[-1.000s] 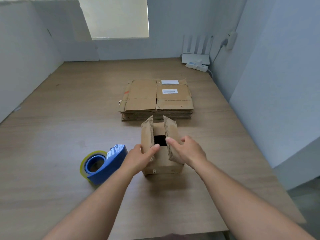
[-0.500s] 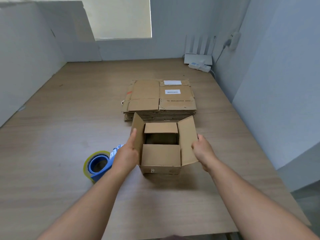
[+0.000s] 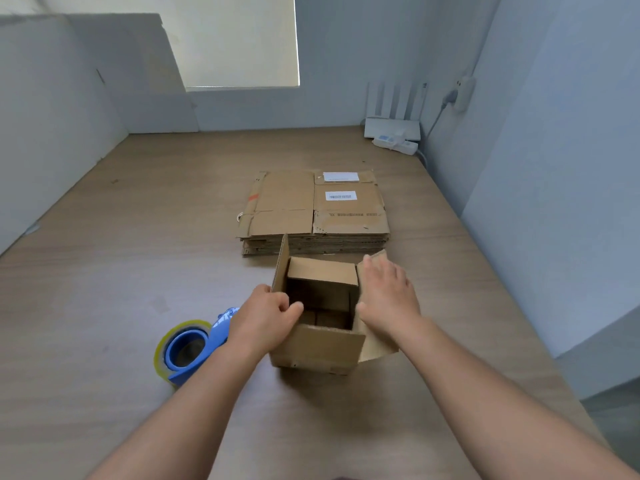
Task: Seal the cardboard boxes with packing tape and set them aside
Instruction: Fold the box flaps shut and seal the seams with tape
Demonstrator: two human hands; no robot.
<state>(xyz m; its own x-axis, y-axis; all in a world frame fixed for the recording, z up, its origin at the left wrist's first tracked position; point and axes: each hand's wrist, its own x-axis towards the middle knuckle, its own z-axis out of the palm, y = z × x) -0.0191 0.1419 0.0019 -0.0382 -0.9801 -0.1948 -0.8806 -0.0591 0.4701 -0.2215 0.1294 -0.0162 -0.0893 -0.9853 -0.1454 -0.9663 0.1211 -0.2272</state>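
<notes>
Head view, left to right: blue tape dispenser with a yellowish roll lies on the wooden table, just beside the left hand, whose fingers curl round the near left corner of the small cardboard box. Box stands mid-table, top open: left flap upright, far flap folded inward, right flap splayed outward. Right hand lies flat on that right flap, fingers straight; stack of flattened boxes just behind.
</notes>
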